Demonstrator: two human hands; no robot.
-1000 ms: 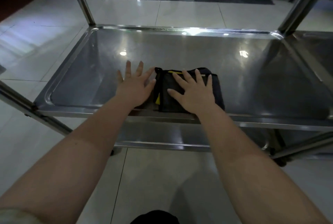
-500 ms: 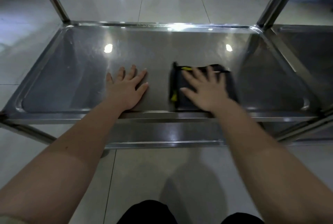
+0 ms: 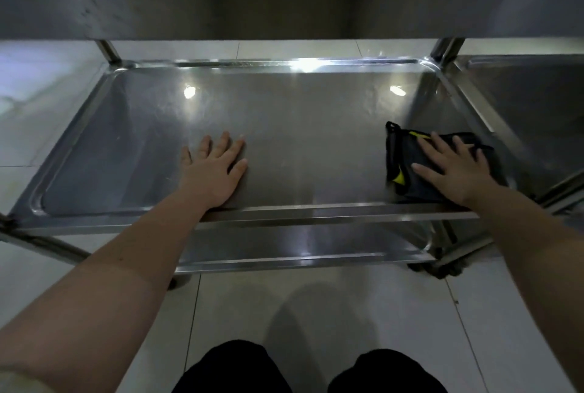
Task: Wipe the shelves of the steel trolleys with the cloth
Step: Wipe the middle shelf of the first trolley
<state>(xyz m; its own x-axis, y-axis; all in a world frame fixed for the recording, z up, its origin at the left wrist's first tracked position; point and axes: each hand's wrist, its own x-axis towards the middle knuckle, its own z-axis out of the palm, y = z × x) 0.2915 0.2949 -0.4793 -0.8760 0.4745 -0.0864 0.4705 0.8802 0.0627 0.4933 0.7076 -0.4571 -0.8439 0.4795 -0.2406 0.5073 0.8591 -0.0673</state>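
Fingers of my right hand (image 3: 455, 168) lie straight and spread, pressing flat on the one dark cloth (image 3: 407, 165) with yellow trim, near the front right corner of the middle shelf (image 3: 316, 212). My left hand (image 3: 211, 171) rests flat on bare steel by the front edge, well apart from the cloth, holding nothing. A second trolley (image 3: 537, 102) stands just beside, at the right.

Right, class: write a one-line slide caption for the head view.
Right hand presses the cloth flat near the right end of the shelf; left hand rests flat mid-shelf.
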